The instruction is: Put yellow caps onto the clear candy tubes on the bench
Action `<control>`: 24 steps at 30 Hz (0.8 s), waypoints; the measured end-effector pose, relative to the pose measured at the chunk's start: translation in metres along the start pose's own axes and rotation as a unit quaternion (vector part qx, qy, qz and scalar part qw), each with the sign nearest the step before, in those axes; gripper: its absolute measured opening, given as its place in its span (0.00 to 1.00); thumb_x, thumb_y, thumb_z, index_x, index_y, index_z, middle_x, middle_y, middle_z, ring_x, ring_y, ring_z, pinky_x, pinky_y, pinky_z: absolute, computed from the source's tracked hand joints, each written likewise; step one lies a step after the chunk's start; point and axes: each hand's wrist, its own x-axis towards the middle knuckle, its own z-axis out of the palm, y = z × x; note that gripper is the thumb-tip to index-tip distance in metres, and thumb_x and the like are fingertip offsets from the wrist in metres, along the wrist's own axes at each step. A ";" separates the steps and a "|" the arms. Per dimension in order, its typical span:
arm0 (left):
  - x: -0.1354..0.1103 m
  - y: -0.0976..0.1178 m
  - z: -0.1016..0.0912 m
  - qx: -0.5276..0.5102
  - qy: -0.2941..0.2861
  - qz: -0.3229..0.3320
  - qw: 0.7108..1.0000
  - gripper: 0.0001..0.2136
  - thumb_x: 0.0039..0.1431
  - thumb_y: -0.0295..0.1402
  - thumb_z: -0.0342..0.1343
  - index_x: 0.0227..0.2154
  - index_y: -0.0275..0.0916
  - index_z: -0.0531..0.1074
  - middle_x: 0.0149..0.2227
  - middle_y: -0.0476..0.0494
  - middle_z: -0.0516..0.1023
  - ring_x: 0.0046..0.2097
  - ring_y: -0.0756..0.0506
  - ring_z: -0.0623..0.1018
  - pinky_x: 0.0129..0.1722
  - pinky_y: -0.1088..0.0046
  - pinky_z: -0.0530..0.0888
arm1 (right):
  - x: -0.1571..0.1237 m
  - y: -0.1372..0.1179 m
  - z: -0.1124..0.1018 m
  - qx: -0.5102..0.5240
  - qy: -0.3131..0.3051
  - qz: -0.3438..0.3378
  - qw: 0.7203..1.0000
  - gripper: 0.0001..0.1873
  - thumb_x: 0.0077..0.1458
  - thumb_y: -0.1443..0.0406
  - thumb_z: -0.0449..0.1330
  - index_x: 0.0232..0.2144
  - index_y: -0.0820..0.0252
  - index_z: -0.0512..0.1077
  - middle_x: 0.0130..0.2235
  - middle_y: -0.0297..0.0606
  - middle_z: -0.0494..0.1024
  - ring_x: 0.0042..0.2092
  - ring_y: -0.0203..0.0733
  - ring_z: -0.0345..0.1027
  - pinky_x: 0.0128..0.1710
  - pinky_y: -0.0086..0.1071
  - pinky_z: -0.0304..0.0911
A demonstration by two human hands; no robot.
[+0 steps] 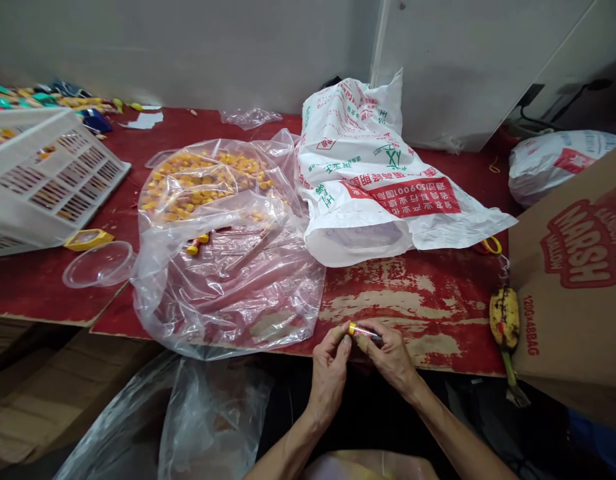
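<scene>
Both my hands meet at the near edge of the red table (428,293). Between them is a small clear tube with a yellow cap (361,331). My left hand (331,370) pinches the yellow cap end with its fingertips. My right hand (388,357) is closed round the clear body of the tube. Just beyond my hands lies a large clear plastic bag (223,280) spread on the table, holding several small yellow caps (203,183) at its far side and a few loose pieces near its middle.
A white printed plastic sack (368,180) lies behind my hands. At the right stand a cardboard box (578,267) and a spotted banana (505,319). A white plastic crate (43,177), a clear round lid (99,264) and a yellow piece (88,239) are at the left. More plastic hangs below the table.
</scene>
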 end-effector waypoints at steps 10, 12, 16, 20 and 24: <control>0.008 0.014 -0.010 0.163 0.039 0.094 0.981 0.15 0.52 0.26 0.50 0.42 0.37 0.74 0.43 0.39 0.74 0.44 0.43 0.74 0.45 0.67 0.70 | 0.052 -0.026 -0.037 -0.548 -0.153 -0.001 0.822 0.14 0.57 0.65 0.50 0.26 0.61 0.72 0.26 0.45 0.77 0.31 0.51 0.73 0.28 0.35 0.56; 0.007 0.024 -0.019 0.181 0.055 0.114 0.975 0.13 0.55 0.27 0.49 0.40 0.38 0.74 0.37 0.42 0.75 0.41 0.44 0.75 0.44 0.68 0.71 | 0.057 -0.021 -0.029 -0.572 -0.179 -0.007 0.800 0.13 0.57 0.65 0.49 0.27 0.60 0.72 0.27 0.44 0.77 0.31 0.52 0.73 0.27 0.34 0.55; 0.030 0.058 -0.054 0.301 0.169 0.195 0.918 0.10 0.59 0.30 0.47 0.37 0.40 0.74 0.33 0.47 0.76 0.36 0.47 0.75 0.38 0.73 0.71 | 0.057 -0.004 -0.025 -0.555 -0.171 -0.047 0.813 0.12 0.58 0.64 0.49 0.26 0.58 0.70 0.26 0.40 0.76 0.30 0.48 0.73 0.26 0.33 0.57; 0.088 0.097 -0.127 0.458 0.336 0.218 0.794 0.08 0.58 0.29 0.47 0.33 0.38 0.72 0.33 0.44 0.75 0.37 0.45 0.75 0.39 0.70 0.70 | 0.064 0.025 -0.040 -0.457 -0.129 -0.175 0.863 0.15 0.62 0.61 0.46 0.32 0.58 0.71 0.29 0.38 0.77 0.29 0.40 0.71 0.27 0.30 0.61; 0.138 0.128 -0.201 0.503 0.406 0.173 0.743 0.05 0.53 0.26 0.48 0.28 0.36 0.69 0.33 0.38 0.73 0.40 0.39 0.73 0.42 0.62 0.68 | 0.067 0.046 -0.041 -0.421 0.038 -0.318 0.849 0.17 0.63 0.63 0.45 0.48 0.61 0.68 0.43 0.45 0.76 0.41 0.45 0.70 0.42 0.37 0.62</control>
